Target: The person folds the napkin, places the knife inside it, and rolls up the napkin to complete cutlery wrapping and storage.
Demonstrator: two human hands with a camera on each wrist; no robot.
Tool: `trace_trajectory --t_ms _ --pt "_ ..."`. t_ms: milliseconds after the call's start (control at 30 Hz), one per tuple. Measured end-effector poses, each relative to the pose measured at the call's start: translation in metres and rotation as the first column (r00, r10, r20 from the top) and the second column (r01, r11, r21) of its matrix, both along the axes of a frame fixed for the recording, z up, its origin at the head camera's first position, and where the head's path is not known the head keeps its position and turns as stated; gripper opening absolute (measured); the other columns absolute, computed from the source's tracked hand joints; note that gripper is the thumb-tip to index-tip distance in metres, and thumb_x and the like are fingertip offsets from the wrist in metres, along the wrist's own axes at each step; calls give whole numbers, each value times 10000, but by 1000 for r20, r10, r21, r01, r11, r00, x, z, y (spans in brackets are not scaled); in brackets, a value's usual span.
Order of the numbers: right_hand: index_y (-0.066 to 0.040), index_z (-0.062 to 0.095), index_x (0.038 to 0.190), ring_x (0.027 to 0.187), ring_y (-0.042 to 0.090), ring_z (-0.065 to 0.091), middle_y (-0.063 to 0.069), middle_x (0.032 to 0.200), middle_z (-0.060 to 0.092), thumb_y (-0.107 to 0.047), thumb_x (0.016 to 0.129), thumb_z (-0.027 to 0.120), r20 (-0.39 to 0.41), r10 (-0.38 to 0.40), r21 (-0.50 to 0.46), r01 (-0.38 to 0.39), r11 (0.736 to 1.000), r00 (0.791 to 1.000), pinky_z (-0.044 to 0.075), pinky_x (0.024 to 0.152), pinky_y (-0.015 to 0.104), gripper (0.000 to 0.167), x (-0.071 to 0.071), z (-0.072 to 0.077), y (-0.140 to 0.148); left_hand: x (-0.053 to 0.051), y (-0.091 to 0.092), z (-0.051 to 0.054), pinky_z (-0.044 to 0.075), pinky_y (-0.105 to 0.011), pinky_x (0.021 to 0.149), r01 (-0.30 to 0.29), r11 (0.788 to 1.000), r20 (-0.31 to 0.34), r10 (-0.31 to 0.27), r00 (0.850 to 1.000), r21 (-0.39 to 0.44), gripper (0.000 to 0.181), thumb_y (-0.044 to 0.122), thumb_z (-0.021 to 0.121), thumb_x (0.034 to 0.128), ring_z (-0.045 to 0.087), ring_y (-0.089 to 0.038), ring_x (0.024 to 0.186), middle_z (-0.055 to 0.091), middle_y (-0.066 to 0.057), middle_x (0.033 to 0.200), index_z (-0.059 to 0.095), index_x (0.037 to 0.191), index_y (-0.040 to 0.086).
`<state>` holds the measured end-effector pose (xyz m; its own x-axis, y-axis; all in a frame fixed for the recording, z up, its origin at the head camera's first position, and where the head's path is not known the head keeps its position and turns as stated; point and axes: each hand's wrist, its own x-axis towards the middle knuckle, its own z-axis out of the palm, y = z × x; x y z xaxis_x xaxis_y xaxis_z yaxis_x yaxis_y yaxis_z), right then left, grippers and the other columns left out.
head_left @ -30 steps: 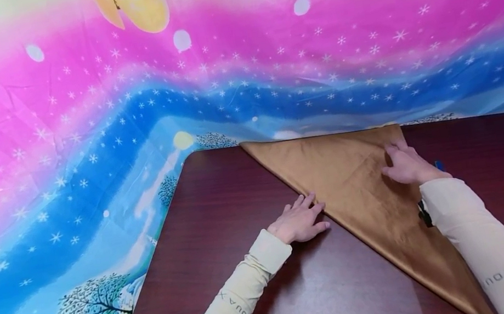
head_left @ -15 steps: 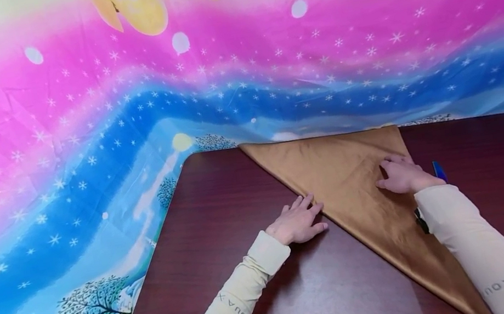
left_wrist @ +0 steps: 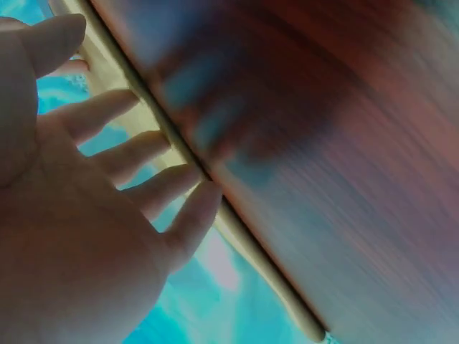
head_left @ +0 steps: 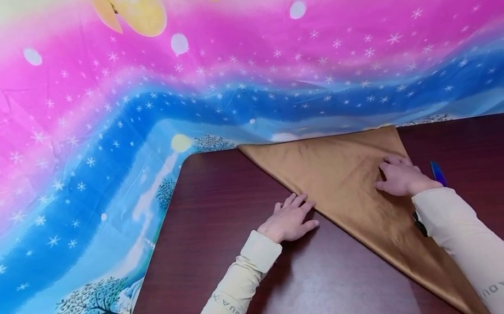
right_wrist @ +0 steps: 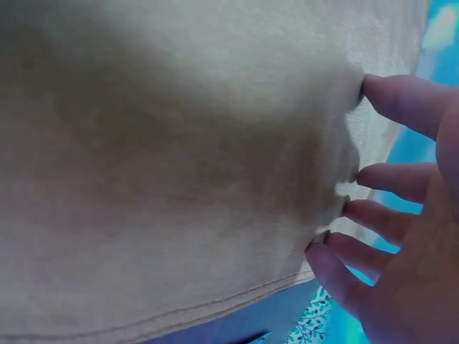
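Observation:
A golden-brown satin cloth (head_left: 335,176), folded into a triangle, lies on the dark red-brown table (head_left: 219,201). Its long folded edge slants from the far left down to the near right. My left hand (head_left: 288,219) is at that edge with fingers spread and fairly straight. In the left wrist view the fingertips (left_wrist: 209,192) meet the cloth's edge. On the cloth's right part rests my right hand (head_left: 400,176). In the right wrist view its fingertips (right_wrist: 367,86) touch the surface and a stitched hem shows below; nothing is pinched.
A blue pointed object (head_left: 438,173) lies on the table just right of my right wrist. A small black item (head_left: 419,224) shows beside the right sleeve; its kind is unclear. Behind the table hangs a colourful printed sheet (head_left: 236,59) in pink and blue.
My right hand has slid from near the cloth's far right corner towards me and slightly left, showing more of the blue object. The left hand has drawn back slightly to the left.

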<state>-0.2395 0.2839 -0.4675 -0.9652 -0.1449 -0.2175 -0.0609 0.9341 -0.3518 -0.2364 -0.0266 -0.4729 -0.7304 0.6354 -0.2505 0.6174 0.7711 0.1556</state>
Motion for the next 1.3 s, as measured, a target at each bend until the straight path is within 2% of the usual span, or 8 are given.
trace_trajectory --t_ms 233,333,467,600,667,933,1133,1300 --pt "87 483 1326 1244 614 268 381 1379 342 -275 904 622 -116 16 38 -12 999 993 333 895 732 573 5 -2 -4 -12 -10 -3 358 -445 1012 -45 998 -82 48 995 34 541 443 505 972 337 -281 1377 295 -110 1536 417 1461 229" --pt "32 620 1092 1023 467 515 274 1112 572 -254 882 650 -158 61 50 -54 997 986 447 802 588 357 8 2 -11 -18 -13 -5 403 -424 936 -43 998 -155 51 987 54 473 381 521 975 443 -284 1256 369 -112 1457 472 1415 213" --pt "-114 618 764 653 180 534 17 718 603 -258 863 672 -132 128 18 -127 992 983 430 628 349 182 16 13 -25 -24 -17 -8 490 -399 787 -18 995 -310 48 950 100 333 262 582 942 591 -272 1009 511 -89 1256 574 1258 159" --pt "-166 594 690 584 121 496 -44 627 558 -310 839 699 -66 170 11 -170 985 983 387 567 284 232 28 26 -43 -31 -18 -10 522 -382 681 20 990 -431 42 901 137 216 184 624 894 639 -256 850 580 -69 1068 620 1103 132" --pt "-168 592 687 583 118 496 -48 623 554 -340 822 714 -30 193 20 -193 981 981 388 561 278 250 35 30 -51 -34 -18 -9 524 -374 678 29 991 -463 34 886 128 189 162 630 881 644 -250 841 592 -60 1026 633 1068 133" --pt "-146 583 668 595 117 485 -49 646 553 -415 726 789 141 218 44 -226 973 966 392 544 272 344 71 43 -74 -41 -14 -9 519 -373 696 31 999 -491 -5 871 45 135 92 631 877 649 -237 897 605 -45 1001 647 1004 136" --pt "-148 555 592 577 140 474 -28 620 533 -422 637 838 128 195 103 -209 973 972 415 538 305 398 95 37 -87 -43 -9 -11 518 -362 667 51 999 -499 -38 866 12 127 84 640 872 659 -216 871 612 -31 970 666 979 147" --pt "-132 536 600 601 181 520 18 649 560 -390 634 839 81 195 153 -205 967 978 470 573 375 398 101 29 -92 -47 -6 -11 518 -364 667 53 999 -511 -45 859 1 132 81 642 865 661 -214 868 619 -23 947 685 964 157"
